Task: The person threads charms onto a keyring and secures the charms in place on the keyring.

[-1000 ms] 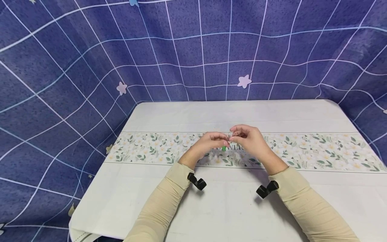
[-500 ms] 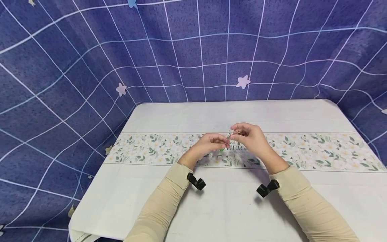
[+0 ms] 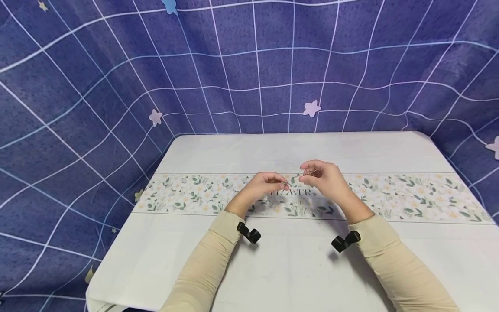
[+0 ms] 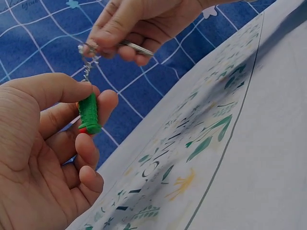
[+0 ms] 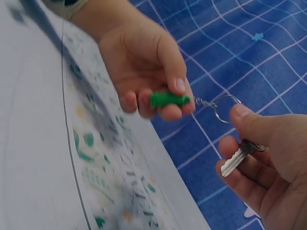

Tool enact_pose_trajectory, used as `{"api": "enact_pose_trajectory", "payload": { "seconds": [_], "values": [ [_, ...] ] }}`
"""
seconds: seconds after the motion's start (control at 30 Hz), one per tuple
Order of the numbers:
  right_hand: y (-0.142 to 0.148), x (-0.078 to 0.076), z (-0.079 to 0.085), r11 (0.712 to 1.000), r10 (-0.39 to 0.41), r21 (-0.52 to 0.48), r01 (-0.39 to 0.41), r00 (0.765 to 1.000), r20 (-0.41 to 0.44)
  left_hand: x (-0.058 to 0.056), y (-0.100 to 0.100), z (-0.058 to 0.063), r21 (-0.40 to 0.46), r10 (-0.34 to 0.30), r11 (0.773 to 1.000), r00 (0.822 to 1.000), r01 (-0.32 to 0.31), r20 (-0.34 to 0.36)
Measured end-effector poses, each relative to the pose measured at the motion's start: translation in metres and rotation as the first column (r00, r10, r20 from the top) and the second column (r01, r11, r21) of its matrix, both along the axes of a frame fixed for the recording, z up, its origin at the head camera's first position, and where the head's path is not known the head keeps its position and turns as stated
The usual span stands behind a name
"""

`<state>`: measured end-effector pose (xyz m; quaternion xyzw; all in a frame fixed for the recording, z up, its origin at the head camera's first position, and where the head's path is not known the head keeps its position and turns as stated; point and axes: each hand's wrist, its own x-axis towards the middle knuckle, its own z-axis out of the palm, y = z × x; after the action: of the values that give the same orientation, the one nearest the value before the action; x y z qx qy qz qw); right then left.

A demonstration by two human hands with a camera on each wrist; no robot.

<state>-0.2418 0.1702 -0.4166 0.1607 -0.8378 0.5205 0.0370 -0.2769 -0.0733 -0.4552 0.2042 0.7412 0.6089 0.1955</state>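
Observation:
Between thumb and fingers, my left hand (image 3: 265, 184) pinches a small green charm (image 4: 88, 112) with a bit of red on it. A short metal chain (image 5: 205, 102) runs from the charm to a thin round key ring (image 5: 216, 114). My right hand (image 3: 324, 178) pinches that ring between thumb and forefinger. A silver key (image 5: 236, 159) lies against the right hand's curled fingers, its toothed blade sticking out. Both hands are raised over the table, a short gap apart, with the chain stretched across it. In the head view the fingers hide the charm.
A white cloth (image 3: 273, 260) covers the table, with a printed floral band (image 3: 397, 195) across it. Blue grid-patterned curtain (image 3: 234, 69) hangs behind and along the left side. Each sleeve cuff carries a black mount (image 3: 249, 233).
My left hand has drawn a little left, away from the right, so the chain now spans a wider gap. The green charm, earlier visible beneath the left fingers, is hidden in the head view.

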Motion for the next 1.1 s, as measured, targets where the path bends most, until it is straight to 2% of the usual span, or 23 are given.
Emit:
{"api": "enact_pose_trajectory", "payload": {
  "seconds": [0.2, 0.37, 0.53, 0.7, 0.9, 1.1],
  "values": [
    [0.008, -0.006, -0.007, 0.997, 0.049, 0.066, -0.048, 0.999, -0.005, -0.001, -0.004, 0.0, -0.038, 0.012, 0.999, 0.999, -0.014, -0.047],
    [0.011, -0.007, -0.009, 0.993, 0.099, 0.067, -0.101, 0.995, 0.024, -0.002, -0.008, 0.0, -0.115, 0.045, 0.991, 0.99, -0.061, -0.132],
    [0.013, -0.009, -0.009, 0.986, 0.151, 0.064, -0.156, 0.986, 0.074, -0.004, -0.013, 0.002, -0.153, 0.052, 0.985, 0.983, -0.079, -0.178],
    [0.017, -0.012, -0.01, 0.986, 0.153, 0.059, -0.159, 0.983, 0.099, -0.005, -0.016, 0.004, -0.157, 0.052, 0.984, 0.976, -0.087, -0.212],
    [0.023, -0.014, -0.013, 0.99, 0.133, 0.027, -0.137, 0.984, 0.12, -0.003, -0.019, 0.007, -0.18, 0.023, 0.981, 0.973, -0.066, -0.231],
    [0.027, -0.014, -0.019, 0.988, 0.15, 0.033, -0.154, 0.985, 0.084, -0.001, -0.022, 0.008, -0.218, 0.007, 0.974, 0.967, -0.065, -0.256]
  ]
}}
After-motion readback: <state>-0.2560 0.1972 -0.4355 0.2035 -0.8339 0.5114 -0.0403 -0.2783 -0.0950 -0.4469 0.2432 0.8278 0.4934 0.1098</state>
